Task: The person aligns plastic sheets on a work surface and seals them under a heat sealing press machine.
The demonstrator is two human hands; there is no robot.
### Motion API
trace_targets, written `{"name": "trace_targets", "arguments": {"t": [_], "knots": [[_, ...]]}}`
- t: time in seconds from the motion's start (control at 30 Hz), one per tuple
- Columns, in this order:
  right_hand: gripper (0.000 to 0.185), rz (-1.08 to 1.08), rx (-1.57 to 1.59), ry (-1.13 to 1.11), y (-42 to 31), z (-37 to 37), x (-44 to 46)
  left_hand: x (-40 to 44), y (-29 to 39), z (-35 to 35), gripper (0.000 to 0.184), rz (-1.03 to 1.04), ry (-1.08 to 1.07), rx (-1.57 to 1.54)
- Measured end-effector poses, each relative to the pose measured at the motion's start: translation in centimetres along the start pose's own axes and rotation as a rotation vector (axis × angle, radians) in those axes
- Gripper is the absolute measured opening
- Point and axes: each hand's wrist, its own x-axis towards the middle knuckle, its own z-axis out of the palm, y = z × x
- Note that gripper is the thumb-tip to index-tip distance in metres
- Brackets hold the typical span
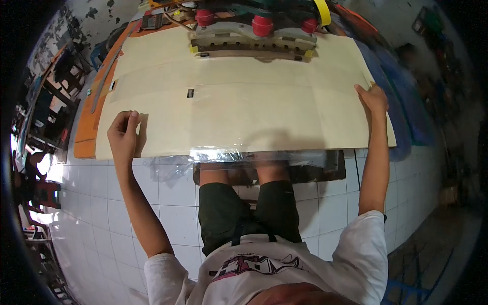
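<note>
A wide cream board [254,112] lies in front of me, with clear plastic film [218,154] over its middle and hanging past the near edge. My left hand [123,133] is above the board's left part, thumb and fingers pinched together. Whatever is between those fingertips is too small or see-through to make out. At the board's right edge is my right hand [375,98], its thumb pointing inward and its other fingers curled and mostly hidden. A small dark piece [190,93] sits left of centre on the board.
A machine bar with red knobs [263,25] spans the far side of the board. An orange tabletop [85,137] shows at the left, with a thin grey strip [105,76] on it. Blue plastic sheeting [401,107] hangs at the right.
</note>
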Motion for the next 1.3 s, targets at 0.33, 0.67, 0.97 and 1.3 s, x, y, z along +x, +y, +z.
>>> {"name": "trace_targets", "arguments": {"t": [0.33,0.67,0.97,1.3], "knots": [[0.022,-0.428,0.617,0.208,-2.8,-2.0,-6.8,-0.2,-0.2,0.6,0.025,0.034,0.053,-0.043],[0.014,-1.291,0.795,0.500,-0.6,-9.6,-18.0,-0.3,0.6,0.6,0.023,-0.041,0.056,0.004],[0.063,-0.940,0.569,-0.022,-5.6,-4.5,-14.1,-0.2,0.1,0.8,0.027,0.008,0.068,-0.016],[0.040,-1.218,0.022,0.203,-8.6,-0.7,-6.0,-0.1,0.4,0.4,0.024,-0.050,0.021,0.028]]}}
